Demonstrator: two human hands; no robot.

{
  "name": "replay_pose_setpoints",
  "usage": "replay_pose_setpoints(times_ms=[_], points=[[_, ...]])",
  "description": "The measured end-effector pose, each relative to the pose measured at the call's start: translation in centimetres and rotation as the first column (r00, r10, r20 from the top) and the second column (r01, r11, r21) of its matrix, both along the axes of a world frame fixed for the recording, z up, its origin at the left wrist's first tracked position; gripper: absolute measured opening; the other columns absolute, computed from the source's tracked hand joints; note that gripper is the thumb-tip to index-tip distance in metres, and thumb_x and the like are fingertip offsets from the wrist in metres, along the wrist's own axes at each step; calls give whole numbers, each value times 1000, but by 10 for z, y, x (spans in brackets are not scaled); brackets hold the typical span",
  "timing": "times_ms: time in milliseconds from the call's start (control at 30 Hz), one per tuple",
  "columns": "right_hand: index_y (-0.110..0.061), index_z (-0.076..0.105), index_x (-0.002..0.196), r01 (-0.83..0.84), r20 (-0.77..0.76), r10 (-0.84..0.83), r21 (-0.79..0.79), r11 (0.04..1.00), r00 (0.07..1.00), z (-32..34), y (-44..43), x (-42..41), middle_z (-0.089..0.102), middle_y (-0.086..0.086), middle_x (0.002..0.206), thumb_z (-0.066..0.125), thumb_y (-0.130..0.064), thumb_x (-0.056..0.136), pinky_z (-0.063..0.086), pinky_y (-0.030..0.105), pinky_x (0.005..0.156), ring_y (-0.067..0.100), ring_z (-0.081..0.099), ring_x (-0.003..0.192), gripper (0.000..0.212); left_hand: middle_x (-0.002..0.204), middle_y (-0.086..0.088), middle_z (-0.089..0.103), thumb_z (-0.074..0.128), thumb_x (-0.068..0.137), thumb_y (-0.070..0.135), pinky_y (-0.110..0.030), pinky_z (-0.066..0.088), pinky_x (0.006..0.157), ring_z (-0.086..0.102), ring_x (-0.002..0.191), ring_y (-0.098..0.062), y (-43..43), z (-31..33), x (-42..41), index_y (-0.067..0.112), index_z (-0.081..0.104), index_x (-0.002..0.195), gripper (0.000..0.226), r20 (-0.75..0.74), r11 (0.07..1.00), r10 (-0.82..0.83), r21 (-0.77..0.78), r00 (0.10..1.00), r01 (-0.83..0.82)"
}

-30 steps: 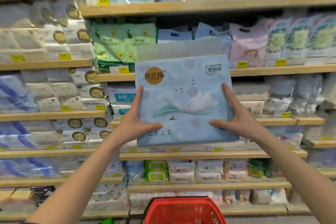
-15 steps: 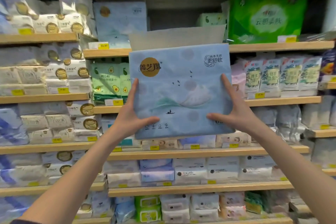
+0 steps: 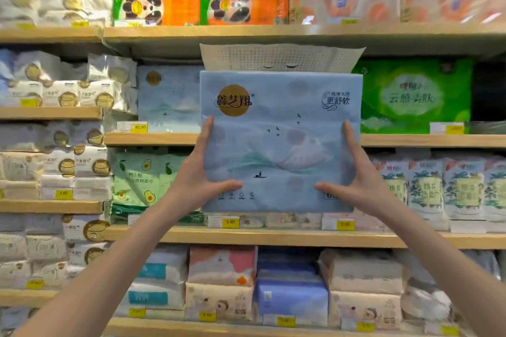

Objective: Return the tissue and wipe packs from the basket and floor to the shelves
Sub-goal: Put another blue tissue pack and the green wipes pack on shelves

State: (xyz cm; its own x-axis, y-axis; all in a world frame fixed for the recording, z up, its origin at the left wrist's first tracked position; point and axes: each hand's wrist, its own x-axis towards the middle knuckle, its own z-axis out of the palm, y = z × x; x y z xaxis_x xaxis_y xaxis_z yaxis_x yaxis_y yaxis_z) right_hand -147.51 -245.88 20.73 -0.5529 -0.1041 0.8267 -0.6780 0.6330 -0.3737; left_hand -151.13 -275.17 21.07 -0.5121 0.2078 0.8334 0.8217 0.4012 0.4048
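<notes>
I held the blue tissue pack (image 3: 279, 145) pinched at both sides by my left hand (image 3: 197, 183) and right hand (image 3: 356, 186), before the shelf (image 3: 153, 139) gap between the matching pack (image 3: 169, 98) and green pack (image 3: 410, 96), and judged shelving underway: next, a level push inward.

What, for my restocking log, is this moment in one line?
held: blue tissue pack; left hand: grips left edge; right hand: grips right edge; place: upright before shelf, between matching pack and green pack

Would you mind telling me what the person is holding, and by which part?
The pale blue tissue pack, by its lower side edges: left hand on the left edge, right hand on the right, thumbs across its front.
</notes>
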Motion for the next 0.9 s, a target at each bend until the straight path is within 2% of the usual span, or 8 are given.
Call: replay_pose_setpoints(times_ms=[133, 200, 267, 333, 400, 567, 733, 900], points=[[-51, -2, 137, -38, -68, 41, 44, 998, 997, 28, 9, -30, 11, -41, 134, 79, -27, 66, 23, 24, 111, -6, 21, 134, 111, 139, 33, 22, 82, 63, 23, -20, 32, 105, 31, 131, 3, 10, 22, -22, 47, -5, 140, 119, -69, 999, 41, 8, 997, -40], [-52, -3, 136, -57, -94, 62, 59, 997, 994, 40, 10, -45, 8, -41, 136, 78, -29, 66, 22, 30, 114, -4, 18, 137, 110, 149, 26, 15, 82, 64, 26, -28, 31, 110, 26, 137, 0, 11, 34, -35, 48, -8, 141, 120, -92, 1000, 26, -4, 995, -27], [-50, -5, 136, -53, -136, 61, 65, 997, 989, 53, 10, -63, 5, -43, 134, 77, -32, 65, 19, 24, 112, -14, 15, 133, 110, 153, 23, 9, 80, 64, 33, -29, 30, 112, 23, 139, -1, 10, 49, -50, 47, -11, 141, 120, -118, 1000, 6, -19, 993, -8], [-47, -6, 139, -21, -175, 31, 61, 998, 984, 67, 7, -81, 4, -45, 129, 78, -31, 66, 16, 17, 108, -23, 13, 125, 112, 149, 30, 3, 76, 62, 39, -17, 27, 109, 20, 137, 8, 8, 65, -64, 45, -13, 141, 119, -152, 999, 3, -37, 988, -9], [-43, -7, 141, -9, -214, 22, 62, 998, 977, 81, 4, -100, 4, -46, 127, 78, -26, 68, 16, 18, 107, -16, 14, 127, 114, 141, 41, 2, 74, 64, 37, -9, 26, 106, 19, 133, 17, 4, 81, -78, 43, -14, 141, 117, -200, 998, 2, -58, 980, -14], [-35, -10, 143, 11, -322, 11, 64, 998, 947, 109, -5, -140, 8, -43, 126, 79, -21, 68, 18, 25, 110, -4, 18, 132, 117, 129, 50, 7, 76, 70, 25, -8, 31, 103, 25, 125, 24, -6, 114, -122, 36, -15, 142, 117, -314, 997, 9, -66, 949, -31], [-33, -9, 145, 54, -410, -32, 43, 998, 912, 139, -9, -166, 17, -37, 126, 79, -20, 67, 21, 25, 107, -3, 22, 127, 118, 154, 7, 14, 78, 70, 18, -34, 35, 110, 29, 138, -5, -4, 145, -159, 41, -17, 140, 120, -376, 999, 11, -34, 927, -26], [-32, -11, 144, 147, -463, -118, 26, 989, 878, 158, -15, -191, 31, -2, 132, 78, -22, 68, 23, 22, 101, 4, 29, 118, 118, 156, -1, 10, 77, 71, 19, -36, 34, 110, 24, 141, -11, -3, 164, -193, 31, -21, 142, 121, -456, 998, 58, -5, 888, -68]])
